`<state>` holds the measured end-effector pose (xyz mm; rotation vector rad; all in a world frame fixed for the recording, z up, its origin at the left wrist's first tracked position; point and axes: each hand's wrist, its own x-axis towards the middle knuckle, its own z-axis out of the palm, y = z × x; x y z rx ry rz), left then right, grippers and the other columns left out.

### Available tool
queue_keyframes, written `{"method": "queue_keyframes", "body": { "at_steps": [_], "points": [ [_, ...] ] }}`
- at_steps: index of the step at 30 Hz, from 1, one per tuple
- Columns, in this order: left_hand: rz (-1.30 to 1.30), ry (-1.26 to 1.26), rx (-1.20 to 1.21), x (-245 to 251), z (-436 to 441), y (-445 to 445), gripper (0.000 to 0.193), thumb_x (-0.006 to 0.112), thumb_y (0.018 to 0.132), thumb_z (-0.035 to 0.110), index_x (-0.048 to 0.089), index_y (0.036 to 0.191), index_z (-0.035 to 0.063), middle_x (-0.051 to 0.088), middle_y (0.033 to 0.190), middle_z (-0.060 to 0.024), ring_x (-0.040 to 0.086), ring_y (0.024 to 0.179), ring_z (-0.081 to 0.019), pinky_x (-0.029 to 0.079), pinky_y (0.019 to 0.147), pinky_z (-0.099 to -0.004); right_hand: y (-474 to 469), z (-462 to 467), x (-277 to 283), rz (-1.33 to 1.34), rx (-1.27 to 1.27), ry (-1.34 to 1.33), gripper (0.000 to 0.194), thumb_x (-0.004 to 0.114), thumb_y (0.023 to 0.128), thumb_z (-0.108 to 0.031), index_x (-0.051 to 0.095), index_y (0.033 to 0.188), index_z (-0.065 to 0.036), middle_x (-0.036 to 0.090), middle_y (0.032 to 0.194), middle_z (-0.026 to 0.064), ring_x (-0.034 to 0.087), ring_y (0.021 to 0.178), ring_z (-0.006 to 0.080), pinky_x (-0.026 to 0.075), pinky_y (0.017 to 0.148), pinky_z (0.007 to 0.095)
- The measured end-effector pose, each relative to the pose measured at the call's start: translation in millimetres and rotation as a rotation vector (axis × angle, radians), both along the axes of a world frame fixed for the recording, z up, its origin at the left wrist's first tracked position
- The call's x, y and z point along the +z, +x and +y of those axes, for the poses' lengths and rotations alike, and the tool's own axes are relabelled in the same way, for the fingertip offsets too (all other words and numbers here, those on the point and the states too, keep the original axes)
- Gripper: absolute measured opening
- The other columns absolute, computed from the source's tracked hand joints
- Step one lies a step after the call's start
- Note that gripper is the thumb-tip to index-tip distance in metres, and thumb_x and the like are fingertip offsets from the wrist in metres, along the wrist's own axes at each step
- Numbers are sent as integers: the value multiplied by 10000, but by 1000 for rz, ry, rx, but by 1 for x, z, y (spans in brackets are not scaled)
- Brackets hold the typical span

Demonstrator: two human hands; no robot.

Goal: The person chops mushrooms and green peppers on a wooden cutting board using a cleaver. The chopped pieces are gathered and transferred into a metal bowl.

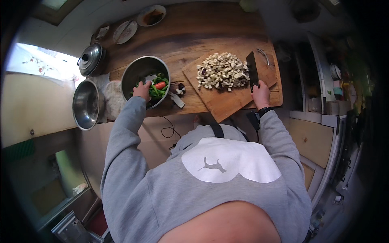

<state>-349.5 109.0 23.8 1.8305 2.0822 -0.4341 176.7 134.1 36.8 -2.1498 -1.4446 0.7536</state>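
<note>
My left hand [142, 90] reaches into a deep metal bowl [127, 71] that holds green vegetables [157, 91] and a red-orange piece [160, 85], perhaps a carrot or pepper. Whether its fingers grip anything is hard to tell. My right hand [260, 92] is closed on the handle of a cleaver [252, 70], whose dark blade stands at the right edge of a heap of diced eggplant [223, 71]. The heap lies on a wooden cutting board [220, 106], set at an angle on the wooden table [182, 39]. Trimmings [177, 99] lie between bowl and board.
An empty metal basin [87, 104] sits at the table's left end beside a cloth [114, 98]. Behind it stands a lidded pot [91, 59]. Farther back are a plate with chopsticks [125, 32] and a plate of dark food [152, 15]. A curved metal tool [263, 56] lies right of the cleaver.
</note>
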Motion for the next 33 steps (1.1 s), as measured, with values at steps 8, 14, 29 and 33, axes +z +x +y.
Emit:
{"method": "queue_keyframes", "body": {
  "at_steps": [8, 14, 29, 33],
  "points": [
    [-162, 166, 91, 16, -5, -18, 649, 788, 706, 165, 505, 1287, 223, 579, 1125, -186, 625, 1017, -411, 524, 876, -477, -26, 5, -7, -175, 187, 272, 166, 530, 868, -104, 635, 956, -11, 654, 715, 158, 665, 566, 248, 523, 587, 403],
    [-207, 178, 24, 24, -11, -37, 616, 788, 733, 281, 507, 1274, 189, 644, 1050, -204, 638, 1008, -392, 531, 870, -463, -6, 10, 3, -80, 208, 189, 229, 518, 874, -73, 648, 1048, 0, 677, 747, 140, 655, 532, 223, 536, 534, 342],
    [-147, 305, 184, 22, 8, -61, 439, 704, 849, 296, 528, 1212, 123, 682, 1016, -230, 646, 975, -428, 509, 807, -513, -3, -4, 29, 174, 133, 61, 209, 541, 870, -118, 651, 1007, -5, 674, 767, 189, 695, 629, 278, 549, 583, 373],
    [-201, 485, 156, 28, 6, -71, 394, 682, 870, 316, 535, 1187, 133, 686, 1007, -216, 650, 956, -430, 504, 783, -529, 8, -6, 45, 181, 127, 97, 212, 544, 887, -111, 658, 1032, -5, 689, 771, 165, 697, 606, 241, 547, 563, 350]
  ]
}}
